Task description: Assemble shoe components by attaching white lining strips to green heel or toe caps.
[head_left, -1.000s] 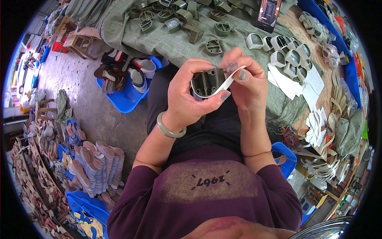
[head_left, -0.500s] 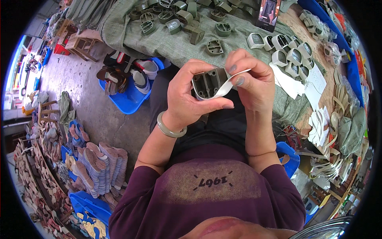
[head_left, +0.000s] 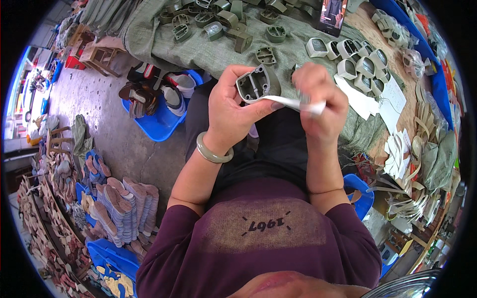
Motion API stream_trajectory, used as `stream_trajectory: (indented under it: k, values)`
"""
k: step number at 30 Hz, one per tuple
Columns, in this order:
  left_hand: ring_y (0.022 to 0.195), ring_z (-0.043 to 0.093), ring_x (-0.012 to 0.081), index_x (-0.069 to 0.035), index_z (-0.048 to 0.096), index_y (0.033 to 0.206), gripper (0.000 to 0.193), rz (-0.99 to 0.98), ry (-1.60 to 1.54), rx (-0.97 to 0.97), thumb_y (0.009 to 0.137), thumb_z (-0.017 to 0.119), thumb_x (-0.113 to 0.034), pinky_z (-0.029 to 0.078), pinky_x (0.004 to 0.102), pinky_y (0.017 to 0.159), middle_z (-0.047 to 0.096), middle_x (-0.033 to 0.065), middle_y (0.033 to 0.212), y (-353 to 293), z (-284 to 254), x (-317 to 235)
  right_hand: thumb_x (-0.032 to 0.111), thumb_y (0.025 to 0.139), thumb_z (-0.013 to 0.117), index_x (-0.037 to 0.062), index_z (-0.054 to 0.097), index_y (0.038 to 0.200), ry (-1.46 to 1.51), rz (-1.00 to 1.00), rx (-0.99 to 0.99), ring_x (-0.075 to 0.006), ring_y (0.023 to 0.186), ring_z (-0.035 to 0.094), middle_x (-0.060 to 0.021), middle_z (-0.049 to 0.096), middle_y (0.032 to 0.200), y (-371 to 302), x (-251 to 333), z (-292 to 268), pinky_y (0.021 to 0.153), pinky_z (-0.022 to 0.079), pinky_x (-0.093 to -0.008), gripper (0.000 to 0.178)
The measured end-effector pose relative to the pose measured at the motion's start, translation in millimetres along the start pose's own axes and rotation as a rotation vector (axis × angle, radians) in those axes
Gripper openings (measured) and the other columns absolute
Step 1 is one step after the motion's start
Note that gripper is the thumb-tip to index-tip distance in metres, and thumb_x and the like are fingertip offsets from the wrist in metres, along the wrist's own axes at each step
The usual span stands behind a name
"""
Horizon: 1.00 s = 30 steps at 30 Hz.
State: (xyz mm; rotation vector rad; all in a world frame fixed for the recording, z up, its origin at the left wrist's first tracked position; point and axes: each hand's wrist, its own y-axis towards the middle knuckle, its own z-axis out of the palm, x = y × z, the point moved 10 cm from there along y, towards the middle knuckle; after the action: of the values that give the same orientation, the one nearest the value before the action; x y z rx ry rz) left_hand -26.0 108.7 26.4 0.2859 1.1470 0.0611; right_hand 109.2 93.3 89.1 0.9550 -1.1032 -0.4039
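Observation:
My left hand (head_left: 232, 102), with a pale bangle on its wrist, is closed round a hollow olive-grey shoe heel (head_left: 256, 84). The heel's open, ribbed side faces up. A white strip (head_left: 290, 102) lies against its near edge under my left thumb and stretches off to the right. My right hand (head_left: 320, 97) is closed on the strip's free end, its fingers smeared by motion. Several bare green heels (head_left: 266, 55) lie on the cloth beyond my hands. To their right stands a group of heels wrapped in white (head_left: 365, 67).
A green woven cloth (head_left: 154, 44) covers the table. On it are a phone (head_left: 332, 17) and white sheets (head_left: 357, 97). Cut white strips (head_left: 396, 154) lie at the right. On the floor at left are a blue basket of shoes (head_left: 161, 129) and stacked insoles (head_left: 119, 203).
The heel has been turned and tilted in my left hand. My right hand has drawn the strip's end down and to the right, so the strip is stretched straighter away from the heel.

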Motion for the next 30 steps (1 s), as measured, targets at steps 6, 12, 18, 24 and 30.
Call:
stream_trajectory:
  k: [6,12,18,24,30]
  values:
    - [0.075,0.056,0.0076,-0.001,0.054,0.097,0.047,0.297,0.492,0.022,0.063,0.083,-0.015,0.047,0.0221,0.068,0.06,0.0033,0.086,-7,7,-27,0.008,0.078,0.067,0.0014,0.065,0.08,0.399,0.646,-0.346,-0.0123,0.08,0.051,-0.0043,0.056,0.083,-24,-66,-11,0.076,0.038,-0.0248,0.008]
    - [0.069,0.059,0.0146,-0.002,0.057,0.094,0.045,0.473,0.586,0.094,0.059,0.082,-0.014,0.047,0.0242,0.064,0.06,0.0066,0.08,-9,20,-47,0.011,0.078,0.068,0.0016,0.066,0.082,0.503,0.659,-0.313,-0.0118,0.08,0.051,-0.004,0.056,0.084,-29,-77,-5,0.073,0.038,-0.0239,0.011]
    - [0.065,0.06,0.0187,-0.003,0.057,0.092,0.046,0.566,0.656,0.173,0.055,0.082,-0.014,0.048,0.0256,0.059,0.059,0.0081,0.077,-11,31,-57,0.012,0.078,0.069,0.0009,0.066,0.082,0.528,0.633,-0.258,-0.0117,0.078,0.05,-0.004,0.055,0.084,-25,-75,3,0.07,0.038,-0.0233,0.012]
    - [0.064,0.061,0.02,-0.006,0.057,0.09,0.044,0.526,0.676,0.224,0.054,0.081,-0.015,0.049,0.0261,0.058,0.059,0.0075,0.077,-10,33,-57,0.011,0.077,0.069,0.0005,0.067,0.079,0.491,0.658,-0.221,-0.0119,0.077,0.05,-0.0037,0.055,0.083,-22,-71,7,0.07,0.038,-0.0235,0.011]
    - [0.078,0.061,0.0178,-0.003,0.058,0.1,0.043,0.461,0.643,0.254,0.06,0.075,-0.009,0.048,0.0243,0.066,0.058,0.0082,0.096,-4,23,-46,0.006,0.075,0.069,0.0016,0.068,0.08,0.257,0.62,-0.192,-0.0129,0.076,0.052,-0.0026,0.055,0.08,-9,-60,4,0.066,0.041,-0.0261,0.007]
